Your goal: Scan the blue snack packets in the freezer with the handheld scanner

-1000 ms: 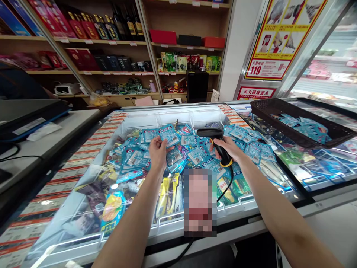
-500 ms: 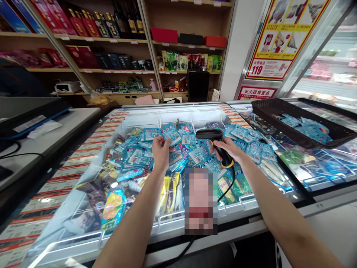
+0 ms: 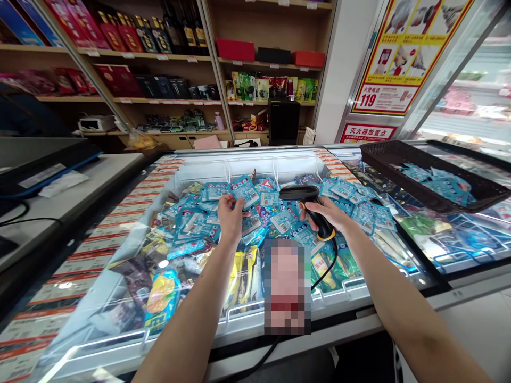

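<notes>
My right hand (image 3: 327,214) is wrapped round the handle of a black barcode scanner (image 3: 300,192) with a yellow trim, its head turned to the left. A black cable runs down from the handle. My left hand (image 3: 231,213) pinches the lower edge of a small blue packet (image 3: 248,190) with a printed label, thumb and fingers together. Around both hands, many similar blue packets (image 3: 197,223) lie spread and overlapping on the glass top of a chest freezer (image 3: 131,276). The scanner's head is just right of the held packet, apart from it.
A dark woven basket (image 3: 435,183) with more blue packets stands at the right. Wrapped ice creams (image 3: 241,276) show through the glass. On the left is a counter (image 3: 107,178) with a dark device. Shelves (image 3: 167,101) of boxes and bottles stand behind. A blurred patch covers the front middle.
</notes>
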The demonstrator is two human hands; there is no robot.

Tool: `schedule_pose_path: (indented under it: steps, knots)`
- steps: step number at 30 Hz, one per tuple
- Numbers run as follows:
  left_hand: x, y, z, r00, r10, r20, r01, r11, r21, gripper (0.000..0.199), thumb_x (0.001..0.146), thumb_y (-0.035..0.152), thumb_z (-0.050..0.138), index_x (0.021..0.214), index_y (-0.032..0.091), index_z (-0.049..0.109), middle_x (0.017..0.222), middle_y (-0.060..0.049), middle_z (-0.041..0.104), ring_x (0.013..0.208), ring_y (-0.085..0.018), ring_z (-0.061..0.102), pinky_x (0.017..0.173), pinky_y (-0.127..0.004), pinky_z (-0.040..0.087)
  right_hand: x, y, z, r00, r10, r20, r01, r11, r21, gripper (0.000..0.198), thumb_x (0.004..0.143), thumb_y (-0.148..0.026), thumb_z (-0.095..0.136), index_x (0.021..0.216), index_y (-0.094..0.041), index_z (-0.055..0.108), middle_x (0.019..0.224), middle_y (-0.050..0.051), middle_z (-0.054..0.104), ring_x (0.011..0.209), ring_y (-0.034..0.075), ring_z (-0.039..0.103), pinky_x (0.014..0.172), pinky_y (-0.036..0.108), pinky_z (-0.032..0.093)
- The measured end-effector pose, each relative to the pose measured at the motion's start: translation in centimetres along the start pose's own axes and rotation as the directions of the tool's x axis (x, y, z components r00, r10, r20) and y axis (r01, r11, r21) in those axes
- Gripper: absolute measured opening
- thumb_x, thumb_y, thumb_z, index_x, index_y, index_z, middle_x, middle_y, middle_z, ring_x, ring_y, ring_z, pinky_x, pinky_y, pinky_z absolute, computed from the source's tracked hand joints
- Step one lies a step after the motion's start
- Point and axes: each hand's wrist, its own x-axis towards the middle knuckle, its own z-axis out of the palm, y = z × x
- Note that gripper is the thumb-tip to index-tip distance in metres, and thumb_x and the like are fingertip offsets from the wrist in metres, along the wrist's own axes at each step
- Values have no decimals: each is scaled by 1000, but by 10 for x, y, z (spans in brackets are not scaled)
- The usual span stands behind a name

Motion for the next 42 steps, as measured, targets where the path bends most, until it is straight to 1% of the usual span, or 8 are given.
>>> schedule_pose_path:
  steps: [9, 16, 20, 25, 30, 33, 36, 42]
  knots:
    - [1, -1, 0, 1000, 24, -8, -24, 999, 33, 38, 72, 35, 67, 102, 18, 49, 84, -1, 54, 63, -10, 54, 49, -22, 52, 0, -1, -1, 1000, -19, -14, 19, 1000, 5, 35, 82, -48, 59, 92, -15, 57, 79, 6, 68, 43, 11, 56, 39, 23, 44]
    - [4, 9, -14, 985, 174, -12, -164, 947, 276, 60, 77, 35, 64, 131, 21, 42, 101, -9, 54, 59, -14, 60, 51, -29, 53, 3, 4, -7, 990, 40, -137, -37, 999, 22, 42, 78, -54, 61, 98, -16, 60, 80, 7, 70, 43, 12, 58, 39, 24, 46]
    - [6, 17, -22, 959, 281, 36, -258, 814, 521, 62, 79, 24, 59, 137, 20, 39, 117, -15, 52, 82, -23, 63, 77, -41, 53, 4, 5, -8, 990, 26, -138, -22, 999, 27, 41, 79, -53, 61, 97, -17, 60, 80, 7, 70, 44, 13, 58, 39, 24, 46]
    - [3, 26, -28, 884, 442, 154, -412, 578, 704, 53, 76, 17, 57, 129, 20, 51, 137, -17, 38, 119, -33, 47, 102, -49, 35, 3, 4, -7, 992, 16, -122, -10, 998, 56, 41, 78, -53, 62, 96, -17, 57, 80, 6, 69, 43, 12, 57, 38, 24, 46]
    - [-3, 27, -16, 838, 386, 386, -528, 394, 753, 45, 84, 20, 47, 128, 25, 53, 140, -11, 45, 129, -34, 38, 107, -55, 24, 4, 5, -7, 992, 7, -125, 2, 998, 67, 39, 78, -52, 62, 91, -16, 58, 78, 6, 69, 42, 12, 56, 38, 25, 46]
    - [-7, 18, 0, 734, 275, 621, -677, 372, 635, 44, 89, 23, 41, 132, 28, 49, 141, -7, 48, 134, -29, 36, 111, -54, 16, 4, 4, -7, 993, 8, -115, 0, 998, 68, 38, 79, -52, 61, 91, -16, 58, 76, 6, 69, 42, 12, 56, 38, 24, 46]
    - [-11, 9, 12, 668, 186, 720, -723, 390, 570, 38, 89, 29, 44, 125, 31, 55, 131, -6, 57, 129, -28, 43, 114, -53, 3, 4, 4, -8, 994, 17, -111, -10, 998, 66, 39, 79, -53, 61, 92, -16, 58, 75, 5, 69, 42, 12, 57, 38, 24, 46]
    - [-11, 6, 15, 716, 224, 661, -692, 353, 629, 28, 89, 40, 45, 87, 23, 67, 94, -11, 67, 98, -29, 59, 104, -53, 25, 7, 6, -9, 992, 21, -126, -13, 998, 67, 43, 77, -54, 62, 96, -15, 59, 77, 6, 69, 43, 12, 57, 40, 24, 48]
